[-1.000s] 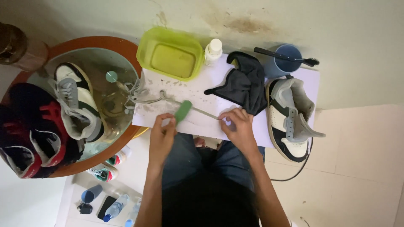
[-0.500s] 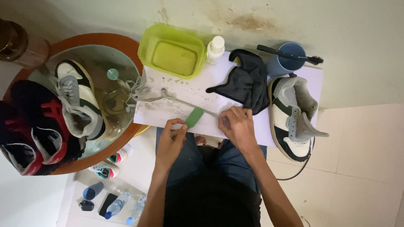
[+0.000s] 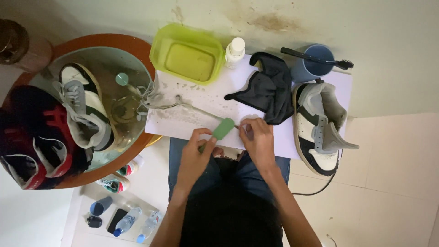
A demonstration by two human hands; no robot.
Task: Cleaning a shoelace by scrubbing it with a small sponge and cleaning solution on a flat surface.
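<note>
A round basin of water fills the left of the scene, holding a white and black sneaker and red and black shoes. To its right lies a white board across the person's lap. On the board's right end rests a second white and black sneaker, toe toward the person, with a dark cloth just beside it. At the far edge stand a green tub, a small white bottle and a blue cup with a black brush laid across it.

The left hand is curled around a green brush, whose long axis runs from near left up to far right, its head pointing toward the right hand. The right hand is closed, fingertips pinching one end of a grey shoelace against the board. The lace stretches away leftward and farther off, toward the basin.
</note>
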